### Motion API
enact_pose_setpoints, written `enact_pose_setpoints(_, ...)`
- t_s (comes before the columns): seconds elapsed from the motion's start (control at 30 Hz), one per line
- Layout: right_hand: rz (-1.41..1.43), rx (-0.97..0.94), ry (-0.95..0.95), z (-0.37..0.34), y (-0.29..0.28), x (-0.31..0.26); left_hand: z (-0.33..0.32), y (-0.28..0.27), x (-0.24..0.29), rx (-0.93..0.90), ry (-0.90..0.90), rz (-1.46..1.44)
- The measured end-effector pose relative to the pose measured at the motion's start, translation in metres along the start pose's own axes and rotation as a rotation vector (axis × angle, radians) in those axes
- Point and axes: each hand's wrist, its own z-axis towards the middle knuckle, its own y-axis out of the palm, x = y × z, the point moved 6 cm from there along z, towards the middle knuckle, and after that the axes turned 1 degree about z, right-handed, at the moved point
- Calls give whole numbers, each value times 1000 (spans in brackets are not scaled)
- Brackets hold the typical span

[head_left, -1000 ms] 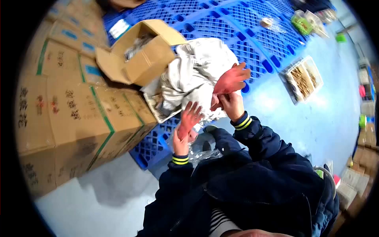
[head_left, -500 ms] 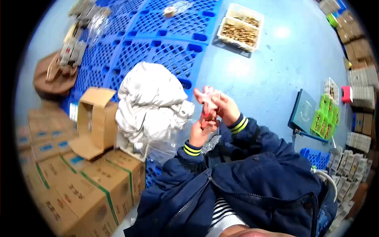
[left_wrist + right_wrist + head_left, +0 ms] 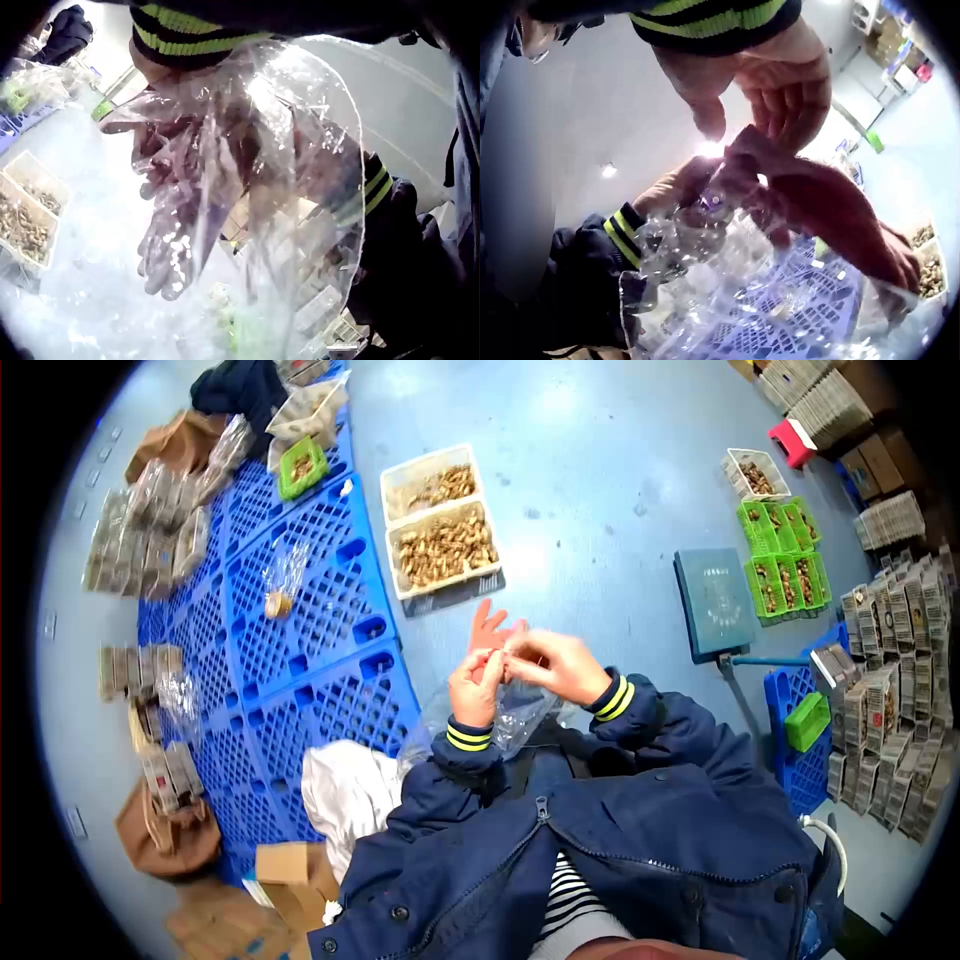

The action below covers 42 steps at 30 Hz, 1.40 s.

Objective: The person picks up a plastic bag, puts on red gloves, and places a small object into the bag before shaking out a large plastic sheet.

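A thin pinkish-red glove (image 3: 485,628) stands up from between my two hands, its fingers pointing away from me. My bare left hand (image 3: 474,695) pinches its cuff between thumb and fingers. From the other side my bare right hand (image 3: 562,670) meets it, thumb and curled fingers at the cuff. In the right wrist view the glove (image 3: 840,217) stretches off to the right, below that hand. Clear plastic film (image 3: 300,255) hangs over much of the left wrist view and partly veils the glove there.
Blue pallets (image 3: 310,630) lie at left, with a white cloth (image 3: 350,795) and an open carton (image 3: 295,870). Ahead, a white divided bin (image 3: 442,507) holds small brown pieces. To the right are a platform scale (image 3: 715,600), green baskets (image 3: 785,555) and stacked packs (image 3: 885,700).
The head view has swung right, bringing the scale and baskets closer in. My hands, earlier apart with a red glove at each, have come together at the glove's cuff.
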Motion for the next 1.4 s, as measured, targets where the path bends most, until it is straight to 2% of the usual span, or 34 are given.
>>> enact_pose_setpoints(0.03, 36, 41, -46, 22, -7, 19, 26, 6, -7, -27, -78, -22)
enact_pose_setpoints(0.1, 105, 45, 208, 66, -35, 38, 84, 20, -6, -45, -123, -167)
enact_pose_setpoints(0.13, 197, 15, 260, 87, -48, 47, 112, 26, -6, -73, -171, -227)
enact_pose_setpoints(0.17, 250, 122, 180, 109, -64, 58, 141, 35, 2, -135, -70, -229)
enact_pose_setpoints(0.2, 347, 121, 230, 131, -85, 64, 169, 47, 9, -188, -146, -135)
enact_pose_setpoints(0.23, 464, 153, 268, 176, -123, 67, 225, 64, 25, -272, -225, -15)
enact_pose_setpoints(0.27, 432, 148, 324, 196, -140, 56, 249, 78, 30, -295, -240, -49)
enact_pose_setpoints(0.3, 440, 178, 365, 217, -155, 57, 275, 94, 39, -382, -175, -52)
enact_pose_setpoints(0.37, 528, 282, 282, 265, -187, 58, 341, 111, 50, -301, 82, -25)
enact_pose_setpoints(0.4, 657, 298, 319, 286, -199, 76, 374, 114, 39, -306, -63, -58)
enact_pose_setpoints(0.43, 633, 285, 318, 308, -215, 89, 403, 117, 40, -286, 5, 47)
enact_pose_setpoints(0.5, 684, 276, 352, 354, -245, 102, 458, 126, 26, -229, -86, -93)
enact_pose_setpoints(0.53, 801, 284, 362, 380, -259, 102, 488, 129, 31, -286, -30, 16)
enact_pose_setpoints(0.57, 858, 281, 405, 408, -272, 109, 516, 136, 36, -231, -32, -167)
enact_pose_setpoints(0.63, 780, 226, 355, 472, -298, 113, 569, 133, 58, -211, 130, 15)
enact_pose_setpoints(0.67, 815, 212, 363, 499, -308, 110, 595, 134, 70, -225, 118, -22)
enact_pose_setpoints(0.7, 663, 230, 394, 529, -324, 112, 621, 133, 81, -192, 52, -64)
enact_pose_setpoints(0.77, 14, 485, -19, 585, -354, 90, 662, 120, 93, -127, -29, -66)
enact_pose_setpoints(0.8, -235, 518, -118, 617, -368, 83, 692, 107, 77, -85, -143, -73)
enact_pose_setpoints(0.83, -446, 449, -243, 645, -370, 66, 718, 101, 78, 13, -172, -5)
enact_pose_setpoints(0.9, -403, 278, -574, 693, -361, 51, 773, 95, 86, 119, -229, 244)
enact_pose_setpoints(0.97, -314, 164, -684, 740, -355, 55, 836, 105, 91, 9, 98, -181)
enact_pose_setpoints(1.0, -372, 130, -649, 772, -356, 68, 868, 106, 105, -17, 254, 380)
enact_pose_setpoints(1.03, -425, 139, -687, 810, -362, 78, 911, 105, 118, -5, 287, 371)
enact_pose_setpoints(1.1, -467, 143, -666, 869, -382, 73, 957, 127, 180, -97, 275, -106)
enact_pose_setpoints(1.13, -495, 146, -657, 896, -391, 70, 986, 129, 167, -148, 151, -681)
enact_pose_setpoints(1.17, -513, 200, -677, 915, -398, 63, 1006, 124, 180, -165, 154, -662)
enact_pose_setpoints(1.23, -499, 255, -685, 968, -416, 65, 1048, 119, 222, -162, 467, 206)
enact_pose_setpoints(1.27, -520, 239, -664, 998, -427, 61, 1083, 109, 218, -79, 423, 46)
enact_pose_setpoints(1.3, -575, 230, -522, 1028, -434, 81, 1118, 98, 203, 7, 378, -122)
enact_pose_setpoints(1.37, -542, 119, -437, 1082, -441, 109, 1177, 64, 158, 71, 114, -35)
enact_pose_setpoints(1.4, -579, 26, -518, 1110, -444, 121, 1202, 51, 160, 193, 177, 188)
